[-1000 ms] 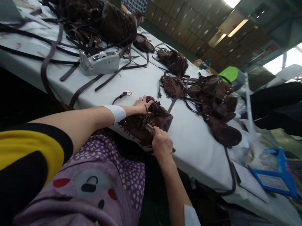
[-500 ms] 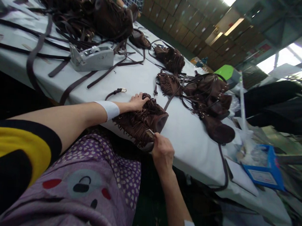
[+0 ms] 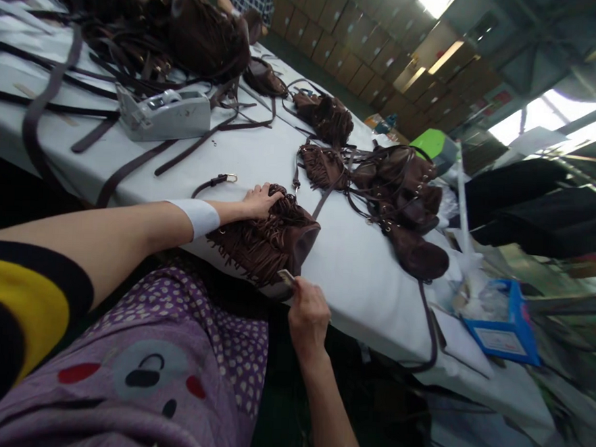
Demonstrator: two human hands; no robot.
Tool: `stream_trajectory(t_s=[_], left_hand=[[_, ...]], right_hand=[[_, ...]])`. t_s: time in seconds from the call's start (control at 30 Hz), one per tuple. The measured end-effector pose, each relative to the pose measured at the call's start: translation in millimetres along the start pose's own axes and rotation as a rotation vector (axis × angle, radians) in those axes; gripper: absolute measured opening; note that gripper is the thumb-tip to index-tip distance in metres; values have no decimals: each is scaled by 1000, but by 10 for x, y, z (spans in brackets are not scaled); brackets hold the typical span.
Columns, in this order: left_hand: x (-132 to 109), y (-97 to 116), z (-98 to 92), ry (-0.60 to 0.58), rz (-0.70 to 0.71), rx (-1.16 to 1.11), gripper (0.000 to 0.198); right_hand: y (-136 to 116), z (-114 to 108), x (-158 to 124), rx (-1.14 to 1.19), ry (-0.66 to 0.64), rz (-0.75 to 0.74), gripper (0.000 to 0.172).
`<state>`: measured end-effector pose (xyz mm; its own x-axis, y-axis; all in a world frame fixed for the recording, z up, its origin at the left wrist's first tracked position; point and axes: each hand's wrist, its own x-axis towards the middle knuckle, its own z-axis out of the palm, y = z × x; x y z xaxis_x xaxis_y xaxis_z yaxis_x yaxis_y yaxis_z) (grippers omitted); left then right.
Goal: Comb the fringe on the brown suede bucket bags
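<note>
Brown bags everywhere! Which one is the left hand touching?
The fringed bag at the near edge of the white table, beneath the left hand; the other brown bags lie away from that hand.

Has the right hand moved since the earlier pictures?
Yes: judged against the tape dispenser, the right hand has moved toward the person's body, farther from the dispenser.

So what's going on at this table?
A person is handling a brown fringed bag at the near edge of the white table. The left hand rests on the bag's fringe; the right hand grips a small, pale brush-like tool by the bag's lower right end. A grey tape dispenser sits further left, and more brown bags lie to the right. Whether the tool touches the bag, I can't tell.
</note>
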<state>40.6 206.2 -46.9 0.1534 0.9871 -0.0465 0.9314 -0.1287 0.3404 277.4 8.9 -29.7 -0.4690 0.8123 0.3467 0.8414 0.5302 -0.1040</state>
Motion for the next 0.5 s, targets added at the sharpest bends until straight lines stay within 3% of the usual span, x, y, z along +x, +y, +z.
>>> stream_trajectory(t_s=[0.1,0.27,0.37,0.43,0.5], left_hand=[[8,-9,20,-1,12,6,67],[23,-24,63,34,15,-24,64],[25,-6,51,40,10,-29,62],[14,28,27,46,8,-25,64],[-19,75,-3,65,12,-15,67]], right_hand=[[-23,120,65,-17,-105,-113,24],[-440,348,-534,35,-216,-258,13],[-450,293,-671,54,-179,-214,25],[-362,222,-552,49,-124,-162,23],[-259,147,-334,91,-30,-13,26]])
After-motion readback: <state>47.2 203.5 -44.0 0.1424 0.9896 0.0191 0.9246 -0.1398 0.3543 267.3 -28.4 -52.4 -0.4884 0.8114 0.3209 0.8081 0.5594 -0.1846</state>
